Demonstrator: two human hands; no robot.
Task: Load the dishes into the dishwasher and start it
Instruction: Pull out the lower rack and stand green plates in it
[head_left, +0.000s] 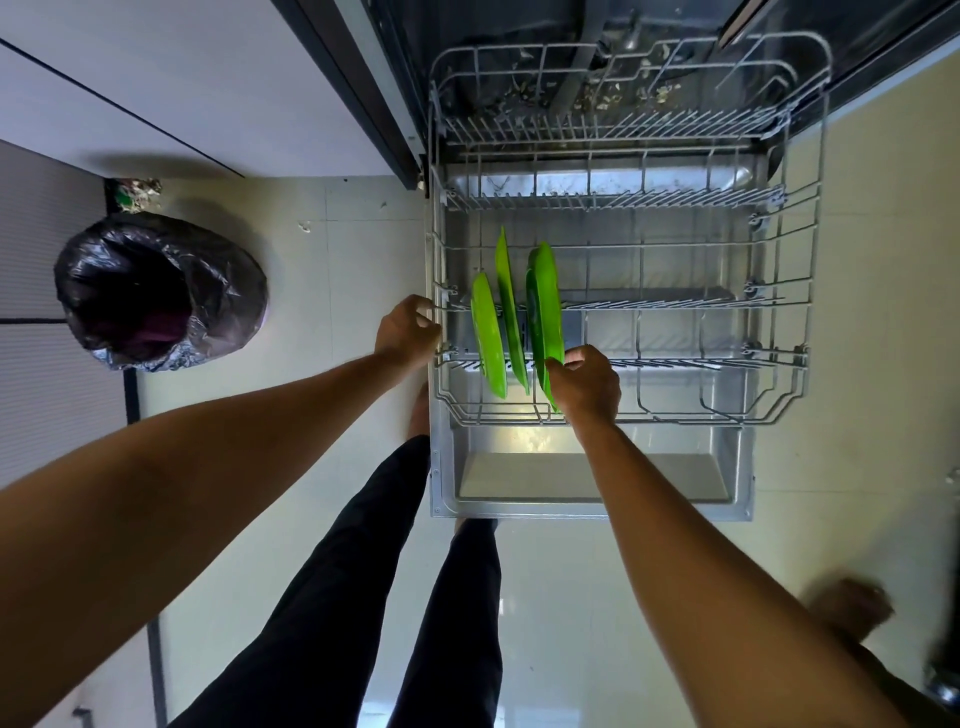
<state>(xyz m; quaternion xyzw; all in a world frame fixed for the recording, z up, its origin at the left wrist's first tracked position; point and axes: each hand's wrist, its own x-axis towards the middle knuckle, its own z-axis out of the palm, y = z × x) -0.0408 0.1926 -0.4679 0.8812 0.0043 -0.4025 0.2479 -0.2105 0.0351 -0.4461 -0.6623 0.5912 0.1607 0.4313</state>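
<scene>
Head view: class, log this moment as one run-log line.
stage: loading; rack: pulled out over open door; left hand: grips rack's left rim; right hand: pinches rightmost green plate; other green plates: upright beside it

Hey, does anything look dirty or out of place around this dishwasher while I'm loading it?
Yes: pale scraps litter the dark floor inside the dishwasher, behind the pulled-out rack. The green plates lean unevenly rather than standing parallel; the right hand grips the rightmost plate.

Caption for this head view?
Right hand holds a green plate in the dishwasher rack; left hand grips its edge.
</scene>
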